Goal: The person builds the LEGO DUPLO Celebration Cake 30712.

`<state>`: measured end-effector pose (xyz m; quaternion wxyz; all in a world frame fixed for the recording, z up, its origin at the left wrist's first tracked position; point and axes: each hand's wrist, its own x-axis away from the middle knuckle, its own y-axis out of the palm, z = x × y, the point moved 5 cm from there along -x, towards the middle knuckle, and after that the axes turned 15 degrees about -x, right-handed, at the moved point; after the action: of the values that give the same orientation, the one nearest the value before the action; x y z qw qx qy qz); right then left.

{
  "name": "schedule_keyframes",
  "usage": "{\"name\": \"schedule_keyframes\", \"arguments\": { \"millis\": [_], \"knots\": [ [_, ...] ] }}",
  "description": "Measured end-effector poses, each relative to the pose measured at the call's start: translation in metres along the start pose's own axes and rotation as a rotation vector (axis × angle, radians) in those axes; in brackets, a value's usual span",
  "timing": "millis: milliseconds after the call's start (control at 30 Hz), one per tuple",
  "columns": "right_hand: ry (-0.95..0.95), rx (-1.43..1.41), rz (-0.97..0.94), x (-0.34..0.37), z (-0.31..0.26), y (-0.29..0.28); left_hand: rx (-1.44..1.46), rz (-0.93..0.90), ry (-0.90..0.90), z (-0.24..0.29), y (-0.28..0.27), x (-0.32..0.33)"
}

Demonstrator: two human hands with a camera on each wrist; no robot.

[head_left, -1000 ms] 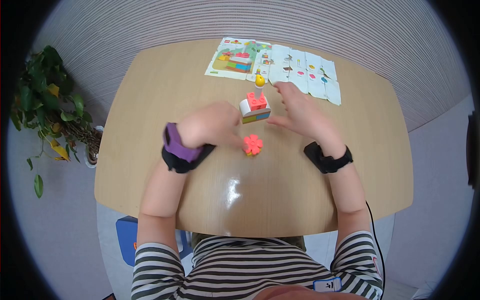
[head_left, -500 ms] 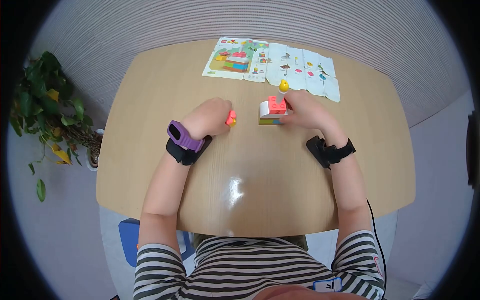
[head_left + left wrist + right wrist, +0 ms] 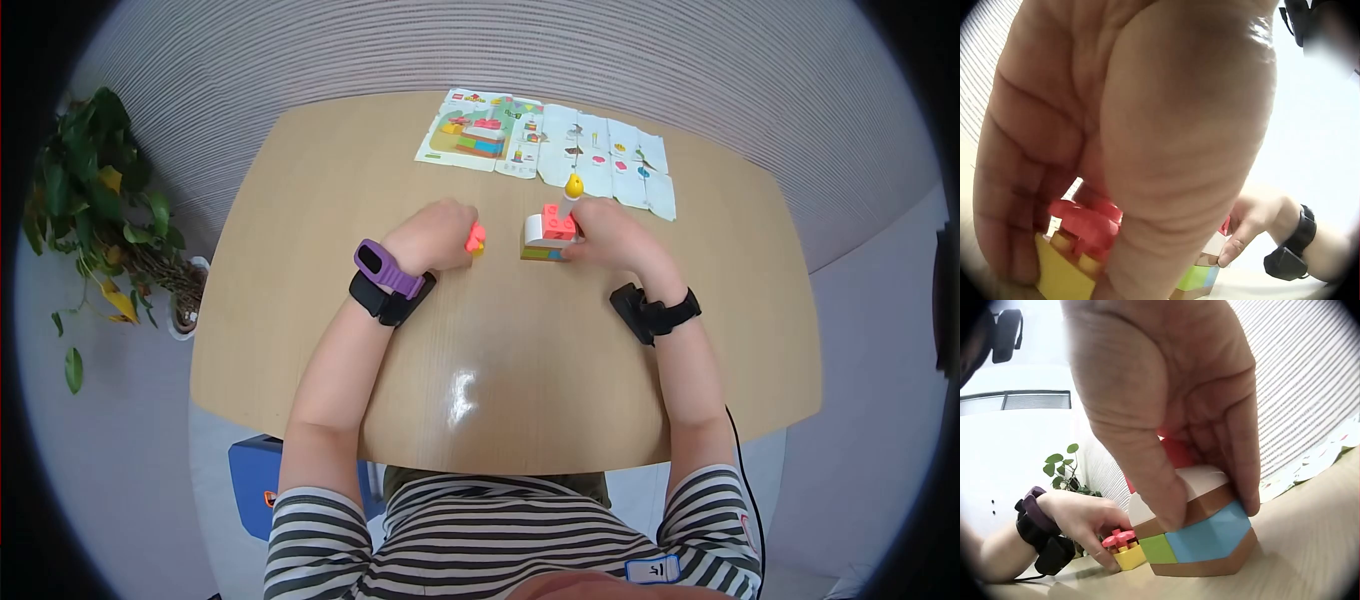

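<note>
My left hand pinches a yellow brick topped by a coral-pink flower piece, low at the table, left of centre. To the right, my right hand grips a small cake built of toy bricks, thumb on its near side and fingers behind. Brown layers sandwich a green brick and a blue brick in that cake. White rounded pieces and a pink brick sit above them. A white candle with a yellow flame rises from the top, partly behind the hand.
An unfolded, creased instruction sheet lies at the back of the wooden table. Beyond the left edge stands a potted plant, with a blue container on the floor. A black cable runs beside the right arm.
The left hand has taken hold of the flower and yellow brick and carried them left and back. The right hand has gripped the cake, which now stands farther right and turned.
</note>
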<state>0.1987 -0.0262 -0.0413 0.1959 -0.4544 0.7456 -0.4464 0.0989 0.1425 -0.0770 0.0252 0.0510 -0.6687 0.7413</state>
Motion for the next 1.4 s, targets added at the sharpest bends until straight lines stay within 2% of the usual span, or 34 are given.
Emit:
{"name": "schedule_keyframes", "arguments": {
  "millis": [300, 633, 867, 1000, 1100, 1200, 1300, 1400],
  "knots": [
    [-0.036, -0.084, 0.096, 0.005, -0.001, 0.009, 0.037, 0.002, 0.008, 0.001, 0.005, -0.001],
    [0.031, -0.063, 0.081, 0.006, 0.0, 0.01, 0.061, -0.075, 0.022, -0.003, 0.006, -0.003],
    [0.083, -0.083, 0.032, 0.004, 0.001, 0.012, 0.082, -0.139, -0.034, -0.007, 0.008, -0.004],
    [0.11, -0.08, 0.05, 0.002, 0.004, 0.013, 0.07, -0.127, -0.015, -0.008, 0.009, -0.004],
    [-0.041, -0.238, 0.121, 0.016, -0.001, 0.01, 0.067, -0.115, -0.016, -0.007, 0.009, -0.004],
    [-0.178, -0.077, 0.306, 0.066, 0.016, 0.002, 0.092, -0.117, -0.02, -0.01, 0.008, -0.001],
    [0.04, 0.132, -0.04, 0.153, -0.032, -0.006, 0.117, -0.116, -0.013, -0.011, 0.009, -0.002],
    [0.115, -0.137, -0.598, 0.242, -0.038, 0.041, 0.114, -0.116, -0.007, -0.009, 0.007, 0.0]
  ]
}}
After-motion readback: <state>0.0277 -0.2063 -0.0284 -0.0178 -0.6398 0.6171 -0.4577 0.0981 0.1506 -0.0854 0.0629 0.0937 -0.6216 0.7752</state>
